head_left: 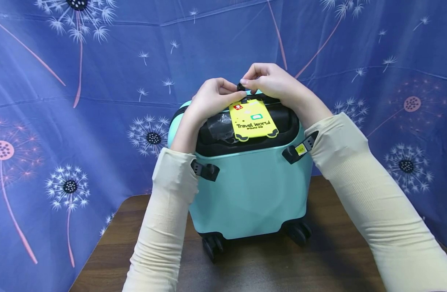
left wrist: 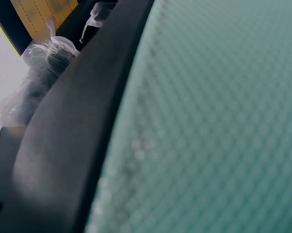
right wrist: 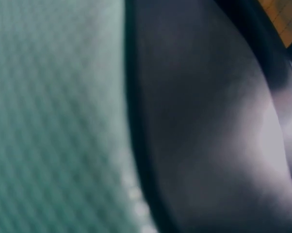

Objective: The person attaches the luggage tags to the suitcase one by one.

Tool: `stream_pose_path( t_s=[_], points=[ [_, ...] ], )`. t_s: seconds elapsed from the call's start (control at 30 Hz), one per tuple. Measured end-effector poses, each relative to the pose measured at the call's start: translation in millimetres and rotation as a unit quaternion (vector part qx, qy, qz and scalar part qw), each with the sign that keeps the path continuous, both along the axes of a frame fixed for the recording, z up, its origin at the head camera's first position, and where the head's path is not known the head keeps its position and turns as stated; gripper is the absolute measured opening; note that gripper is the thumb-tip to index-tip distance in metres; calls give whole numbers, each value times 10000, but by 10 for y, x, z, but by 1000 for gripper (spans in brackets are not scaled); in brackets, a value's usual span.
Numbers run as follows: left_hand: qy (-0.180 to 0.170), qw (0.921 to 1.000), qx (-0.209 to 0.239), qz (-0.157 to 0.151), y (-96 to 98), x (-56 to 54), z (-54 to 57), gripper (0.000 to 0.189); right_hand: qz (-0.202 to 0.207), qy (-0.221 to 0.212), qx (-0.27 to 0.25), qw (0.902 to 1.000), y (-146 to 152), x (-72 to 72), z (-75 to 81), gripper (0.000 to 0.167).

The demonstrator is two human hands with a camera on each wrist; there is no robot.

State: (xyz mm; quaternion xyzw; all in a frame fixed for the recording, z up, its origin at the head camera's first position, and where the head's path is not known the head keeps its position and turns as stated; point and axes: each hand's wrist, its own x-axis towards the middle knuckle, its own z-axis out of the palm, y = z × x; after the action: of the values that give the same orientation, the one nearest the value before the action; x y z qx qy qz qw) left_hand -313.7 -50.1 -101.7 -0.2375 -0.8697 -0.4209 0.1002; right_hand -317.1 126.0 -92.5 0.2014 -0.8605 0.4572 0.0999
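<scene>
A small teal suitcase (head_left: 249, 194) stands upright on its black wheels, its black recessed top panel (head_left: 287, 119) turned up toward me. Over that panel lies a yellow luggage tag (head_left: 257, 117) printed "Travel World", with a short black strap (head_left: 240, 86) at its upper end. My left hand (head_left: 215, 97) pinches the strap low, close to the tag, between thumb and fingers. From the other side, my right hand (head_left: 272, 82) pinches the strap's upper end with thumb and forefinger. Textured teal shell (left wrist: 209, 116) and black panel (right wrist: 199, 116) fill most of both wrist views.
Crumpled clear plastic wrap (head_left: 222, 127) clings to the panel left of the tag, and shows in the left wrist view (left wrist: 34, 82). Under the suitcase is a dark wooden table (head_left: 245, 271). A blue cloth with dandelion prints (head_left: 110, 101) hangs right behind it.
</scene>
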Motion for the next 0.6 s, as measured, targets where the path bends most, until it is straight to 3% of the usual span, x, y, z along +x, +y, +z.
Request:
stream_pose_path(
  t_s=[0.4, 0.6],
  points=[
    [-55, 9999, -5, 145, -9, 12, 15, 39, -21, 70, 163, 9998, -39, -2, -3, 29],
    [-34, 10000, 45, 3, 1, 14, 12, 39, -208, 202, 108, 9995, -40, -12, -25, 30]
  ],
)
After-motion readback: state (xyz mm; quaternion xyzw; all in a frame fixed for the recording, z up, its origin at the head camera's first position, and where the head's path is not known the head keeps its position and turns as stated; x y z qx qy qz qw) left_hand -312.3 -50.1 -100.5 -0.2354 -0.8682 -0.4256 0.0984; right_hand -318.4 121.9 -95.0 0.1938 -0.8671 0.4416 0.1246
